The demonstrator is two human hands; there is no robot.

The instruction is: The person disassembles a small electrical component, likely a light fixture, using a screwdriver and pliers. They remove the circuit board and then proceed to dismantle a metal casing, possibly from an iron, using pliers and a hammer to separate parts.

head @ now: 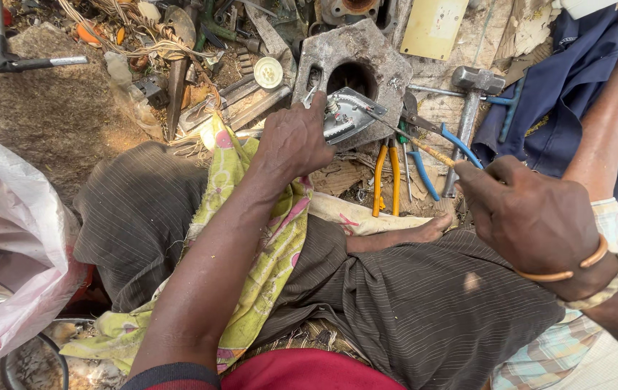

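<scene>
Now left hand [293, 141] pins iron soleplate [346, 115]; right hand [533, 220] apart.

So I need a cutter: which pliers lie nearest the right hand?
The blue-handled pliers, just beside the right hand; the orange-handled pair lies further left.

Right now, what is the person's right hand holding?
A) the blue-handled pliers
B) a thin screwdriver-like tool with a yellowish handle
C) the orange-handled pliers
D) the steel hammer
B: the right hand grips a thin screwdriver-like tool with a yellowish handle, its tip reaching the shiny metal iron soleplate that the left hand steadies; the steel hammer, orange-handled pliers and blue-handled pliers lie untouched.
</scene>
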